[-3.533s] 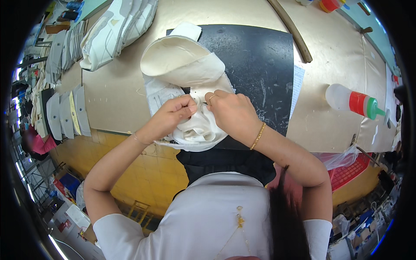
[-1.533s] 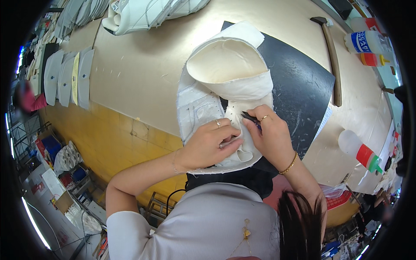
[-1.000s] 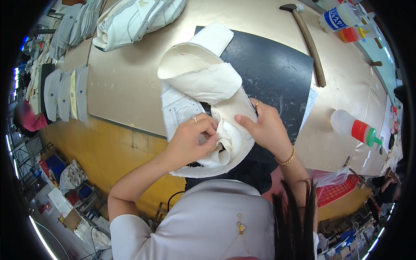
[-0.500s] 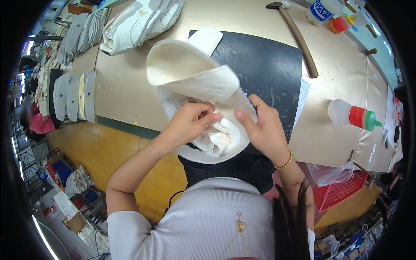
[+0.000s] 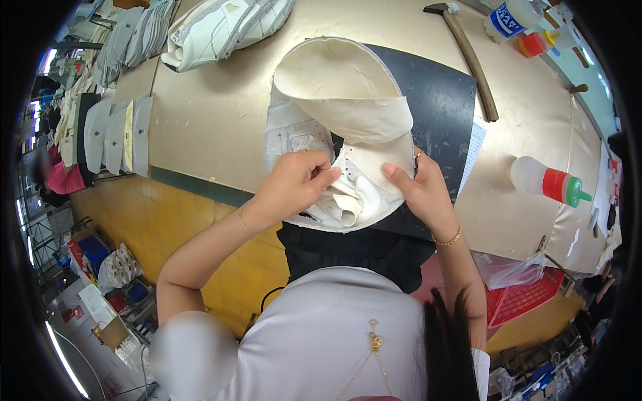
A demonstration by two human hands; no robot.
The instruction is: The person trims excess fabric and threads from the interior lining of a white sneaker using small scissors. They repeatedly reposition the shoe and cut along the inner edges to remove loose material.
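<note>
Between my hands is a cream and white shoe upper (image 5: 348, 120), with its lining folded out and a wide rounded flap standing up at the far end. My left hand (image 5: 297, 180) is closed in a pinch on the material by a perforated edge near its middle. At the right side my right hand (image 5: 426, 189) grips the upper, thumb on top and fingers hidden underneath. A bunched white padded piece (image 5: 358, 200) lies in the near part of the upper. A black mat (image 5: 441, 100) shows under and beyond it.
More uppers (image 5: 231, 30) lie stacked at the far left, with grey-white flat pieces (image 5: 139, 137) at the left table edge. A hammer (image 5: 471, 63) lies at the far right, near a squeeze bottle (image 5: 552, 184). A red basket (image 5: 525, 297) stands below the table's right side.
The upper has shifted right and turned, so its flap stands more upright and more of the perforated edge shows. Both hands keep hold; the right hand has moved a little to the right.
</note>
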